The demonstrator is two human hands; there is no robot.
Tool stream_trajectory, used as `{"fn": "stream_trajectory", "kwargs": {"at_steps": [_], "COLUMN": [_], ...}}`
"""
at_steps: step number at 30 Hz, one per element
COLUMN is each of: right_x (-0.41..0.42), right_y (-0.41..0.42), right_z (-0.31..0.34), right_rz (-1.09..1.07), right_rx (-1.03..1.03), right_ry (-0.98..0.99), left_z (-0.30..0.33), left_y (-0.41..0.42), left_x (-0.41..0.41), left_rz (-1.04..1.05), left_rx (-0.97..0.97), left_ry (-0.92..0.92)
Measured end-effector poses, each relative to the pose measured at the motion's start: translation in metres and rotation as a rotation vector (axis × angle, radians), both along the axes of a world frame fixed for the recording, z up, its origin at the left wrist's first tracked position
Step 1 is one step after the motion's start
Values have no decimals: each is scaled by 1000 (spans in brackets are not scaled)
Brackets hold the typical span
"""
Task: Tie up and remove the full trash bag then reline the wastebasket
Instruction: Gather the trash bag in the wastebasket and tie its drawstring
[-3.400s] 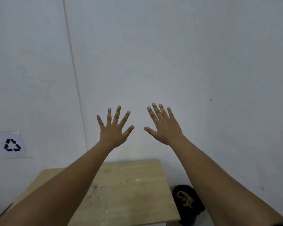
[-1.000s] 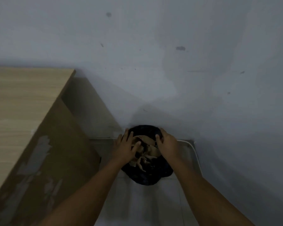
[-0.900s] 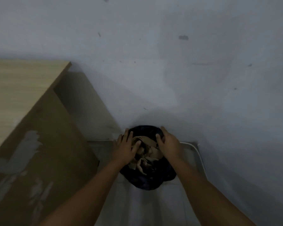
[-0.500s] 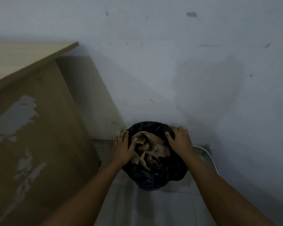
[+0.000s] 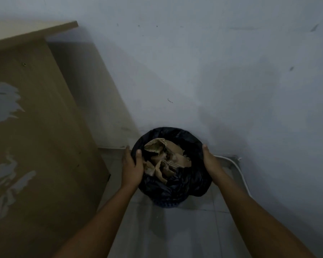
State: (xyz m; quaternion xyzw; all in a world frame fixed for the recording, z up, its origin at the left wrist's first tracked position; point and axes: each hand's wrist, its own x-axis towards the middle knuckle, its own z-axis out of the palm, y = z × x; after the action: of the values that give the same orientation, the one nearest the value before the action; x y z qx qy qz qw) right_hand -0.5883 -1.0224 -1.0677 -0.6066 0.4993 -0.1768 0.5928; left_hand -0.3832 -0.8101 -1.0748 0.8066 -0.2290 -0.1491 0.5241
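Note:
A small wastebasket [image 5: 165,204] stands on the floor against the wall, lined with a black trash bag [image 5: 185,185] whose rim folds over the outside. Crumpled brown paper [image 5: 166,161] fills the bag to the top. My left hand [image 5: 131,167] grips the bag's left rim, thumb inside and fingers outside. My right hand [image 5: 211,161] is pressed against the bag's right rim from outside; its fingers are hidden behind the bag.
A wooden desk's side panel [image 5: 35,146] with worn patches rises close on the left. The grey wall [image 5: 213,71] is right behind the basket. A white cable [image 5: 239,170] runs along the floor at the right. Pale tiled floor [image 5: 175,229] lies in front.
Both hands slid outward from the top of the paper to opposite sides of the bag's rim. My view has come nearer to the basket.

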Motion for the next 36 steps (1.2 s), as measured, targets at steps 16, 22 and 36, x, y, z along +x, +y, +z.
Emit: {"fn": "stream_trajectory", "kwargs": {"at_steps": [16,22,36], "right_x": [-25,-7,78], "right_y": [-20,-23,1], "right_z": [-13,21,71], "right_rz": [-173,-263,-47], "right_rx": [417,137,126], "right_ry": [-267,-179,-130], "left_z": [22,22,35], "left_y": [-10,-31,-36], "left_x": [61,69,83], "left_rz": [-74,84,209], "left_rx": [128,146,-204], "left_ry": [833,464,298]}}
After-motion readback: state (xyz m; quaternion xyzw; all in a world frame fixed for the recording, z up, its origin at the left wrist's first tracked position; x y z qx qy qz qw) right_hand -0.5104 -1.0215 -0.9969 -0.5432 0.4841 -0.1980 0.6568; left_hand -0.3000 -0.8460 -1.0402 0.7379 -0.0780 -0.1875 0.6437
